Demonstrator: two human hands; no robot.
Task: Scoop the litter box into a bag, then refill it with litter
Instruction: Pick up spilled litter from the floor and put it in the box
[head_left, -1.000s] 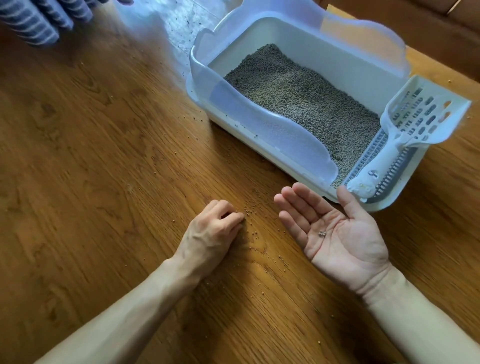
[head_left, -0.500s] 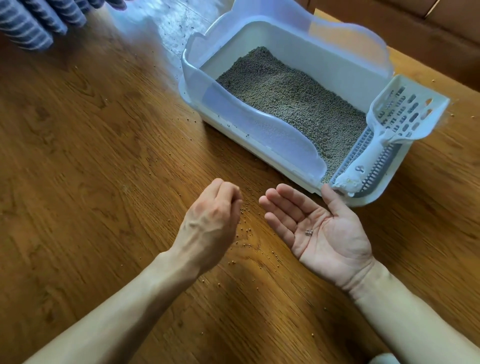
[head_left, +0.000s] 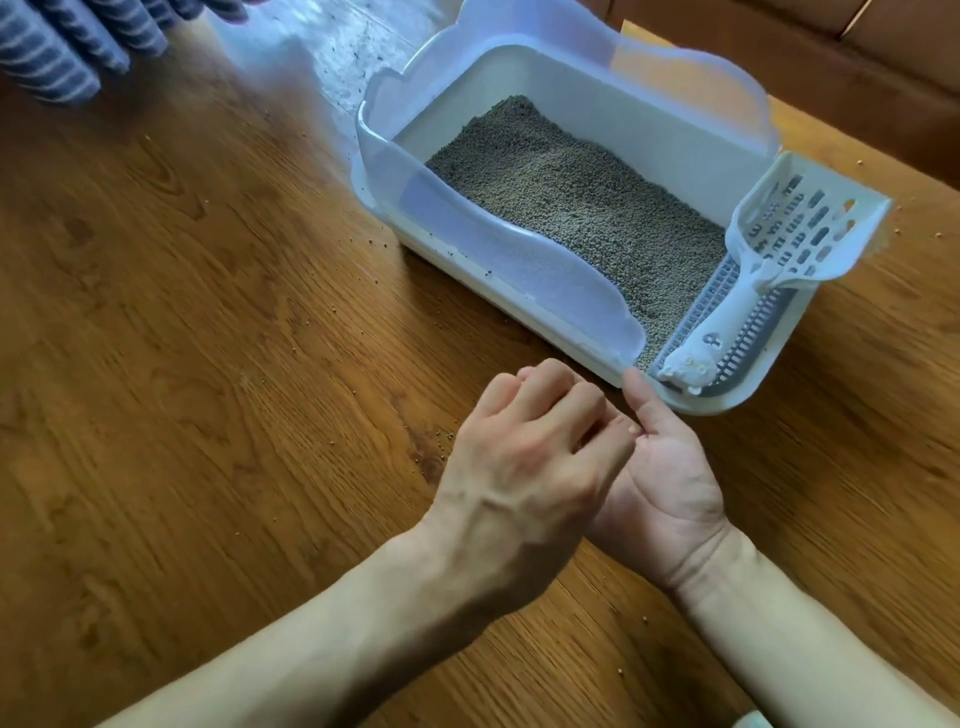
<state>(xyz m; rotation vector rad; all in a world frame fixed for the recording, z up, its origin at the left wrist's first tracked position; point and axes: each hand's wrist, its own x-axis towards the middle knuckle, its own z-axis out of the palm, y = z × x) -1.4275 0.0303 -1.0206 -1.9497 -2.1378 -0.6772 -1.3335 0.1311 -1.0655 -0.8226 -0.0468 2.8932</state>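
Looks like cleanup of spilled grains, judging by how the hands sit. The right hand (head_left: 670, 483) lies palm up on the table (head_left: 182, 364), fingers mostly straight, thumb tip just beside the near corner of the box (head_left: 467, 228). The left hand (head_left: 524, 457) hovers over it, knuckles up, fingers curled down into the right palm. Whether they're pinching a grain can't be told, since the left hand hides the palm.

To do this well, the person should probably keep the right palm cupped and level, drop each pinch dead centre, then tip the lot over the low lip into the litter (head_left: 571, 202).

More stray grains (head_left: 441, 434) lie just left of the left hand's fingers. Further out, the scoop (head_left: 769, 260) rests on the box's grated end, well clear of both hands.
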